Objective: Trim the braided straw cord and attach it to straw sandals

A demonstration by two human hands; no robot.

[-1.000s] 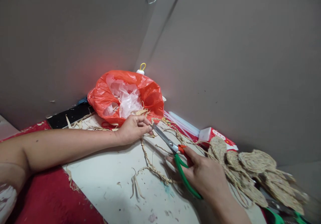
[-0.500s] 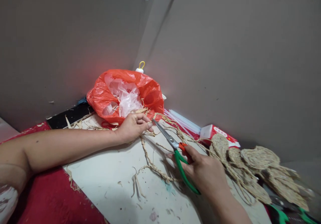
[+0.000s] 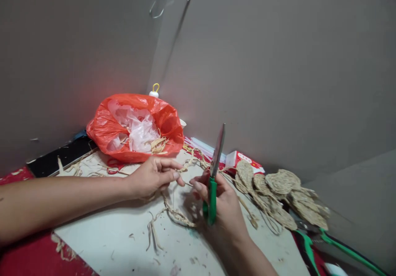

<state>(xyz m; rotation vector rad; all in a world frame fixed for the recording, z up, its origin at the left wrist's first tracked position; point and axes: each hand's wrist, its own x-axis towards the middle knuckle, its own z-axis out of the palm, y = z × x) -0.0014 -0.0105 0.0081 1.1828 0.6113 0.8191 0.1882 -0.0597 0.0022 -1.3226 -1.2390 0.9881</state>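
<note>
Braided cord runs behind the right hand (that stretch is hidden).

red-white box | black slab | wire loop against grey wall

A flat white board is offering bare room between its left edge and a braided tan straw cord. A bare left arm is crossing above that edge. A crumpled red plastic bag is blocking the far edge; coiled beige straw pieces are crowding the right. Upright green-handled metal scissors, gripped by the right hand, are obstructing the middle.
</note>
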